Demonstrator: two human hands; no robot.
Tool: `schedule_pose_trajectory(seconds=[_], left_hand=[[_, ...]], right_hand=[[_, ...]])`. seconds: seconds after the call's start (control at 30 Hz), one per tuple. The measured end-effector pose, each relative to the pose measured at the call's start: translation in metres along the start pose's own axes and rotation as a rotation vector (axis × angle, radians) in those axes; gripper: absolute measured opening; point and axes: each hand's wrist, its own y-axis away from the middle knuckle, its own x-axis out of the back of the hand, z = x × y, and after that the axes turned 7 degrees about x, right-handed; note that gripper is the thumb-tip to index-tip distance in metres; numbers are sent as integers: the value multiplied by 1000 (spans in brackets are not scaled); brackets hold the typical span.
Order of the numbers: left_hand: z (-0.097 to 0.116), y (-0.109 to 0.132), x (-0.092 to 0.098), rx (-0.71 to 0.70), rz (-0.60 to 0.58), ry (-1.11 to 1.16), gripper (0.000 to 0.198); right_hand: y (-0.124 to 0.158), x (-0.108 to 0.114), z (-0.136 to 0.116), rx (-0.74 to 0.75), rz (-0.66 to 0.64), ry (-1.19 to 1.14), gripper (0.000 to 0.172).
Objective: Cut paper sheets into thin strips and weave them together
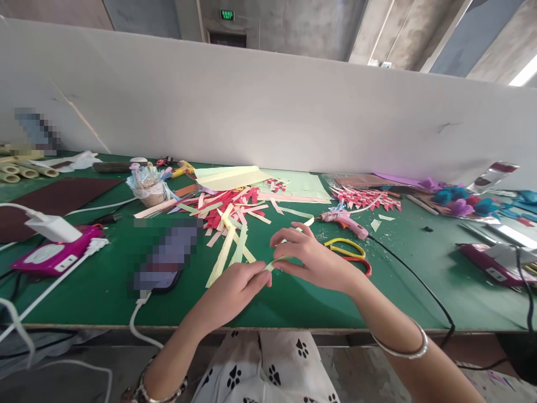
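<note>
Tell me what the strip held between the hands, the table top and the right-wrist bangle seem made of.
The pale yellow strip, pinched by left hand and right hand: thin matte paper, it seems; it bends and matches the cut strips nearby. The table top: green, dull, likely felt or a mat; too blurred to settle. The bangle: silvery and shiny, probably metal.

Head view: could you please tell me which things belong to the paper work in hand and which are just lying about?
In hand: left hand and right hand pinching one thin pale yellow paper strip; loose pile of red and yellow paper strips just beyond.
Lying about: pink hot glue gun; yellow-handled scissors; magenta power strip; small ribboned woven basket.
</note>
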Motion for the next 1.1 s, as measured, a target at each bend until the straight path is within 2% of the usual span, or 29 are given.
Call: schedule_pose_trajectory(seconds=[0.1,0.2,0.27,0.33,0.4,0.47,0.53,0.6,0.7,0.8,0.87,0.97,1.03,1.1], left_hand=[[-2,9,6,-10,20,-66,35],[-10,15,21,-4,70,-191,37],[-20,16,37,8,194,-291,37],[-36,13,58,27,412,-420,40],[-57,7,80,53,544,-622,43],[-78,1,96,115,620,-828,45],[-91,-4,104,178,579,-882,47],[-92,-5,102,189,571,-879,46],[-69,-1,81,106,565,-719,43],[-36,5,51,-66,383,-405,44],[-20,6,32,-119,257,-265,45],[-9,2,16,-108,209,-141,42],[-9,-2,13,-71,205,-88,30],[-10,-4,13,-45,208,-53,29]], right_hand=[[2,2,5,-35,-13,-63,20],[9,4,13,-80,4,-93,20],[14,4,18,-120,27,-98,20],[18,3,23,-150,46,-100,20],[20,2,25,-162,52,-103,20],[20,1,24,-162,51,-107,19],[19,1,22,-163,55,-116,18],[17,2,20,-166,63,-123,17],[13,3,17,-149,72,-126,18],[11,3,15,-119,79,-126,17],[10,3,14,-111,80,-121,17],[11,3,14,-111,86,-115,17],[13,4,15,-117,88,-119,18],[16,4,16,-129,84,-102,19]])
